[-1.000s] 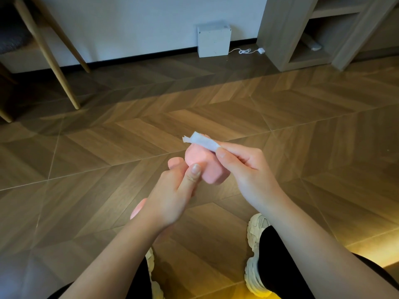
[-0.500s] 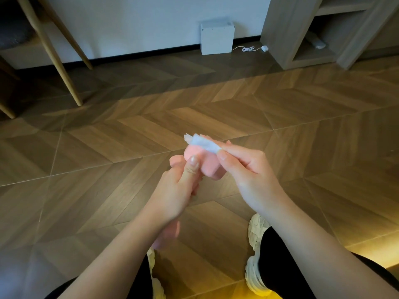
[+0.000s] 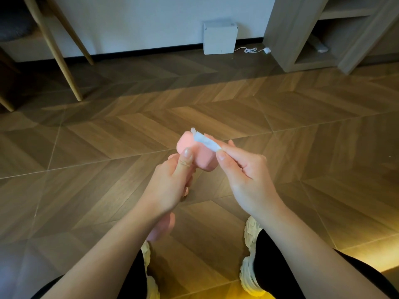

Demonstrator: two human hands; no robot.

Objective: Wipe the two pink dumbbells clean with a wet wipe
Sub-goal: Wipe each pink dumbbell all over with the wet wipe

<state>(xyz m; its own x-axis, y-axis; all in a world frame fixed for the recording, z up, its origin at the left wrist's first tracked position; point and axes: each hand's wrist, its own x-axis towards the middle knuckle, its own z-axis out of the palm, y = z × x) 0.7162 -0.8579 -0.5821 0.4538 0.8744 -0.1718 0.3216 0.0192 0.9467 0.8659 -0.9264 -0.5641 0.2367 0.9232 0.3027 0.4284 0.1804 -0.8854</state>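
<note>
One pink dumbbell is held in the air above the wooden floor, tilted with one head up and away from me. My left hand is closed around its handle, thumb resting on the upper head. The lower head shows below my left wrist. My right hand pinches a white wet wipe between thumb and fingers and presses it on the top right of the upper head. No second dumbbell is in view.
My two feet in pale sneakers stand on the herringbone wood floor. A white box with a cable sits at the wall. Wooden chair legs stand at the far left, a shelf unit at the far right.
The dumbbell has turned in my left hand, its lower head swinging from left of my wrist to beneath it. The wipe has slid slightly across the upper head.
</note>
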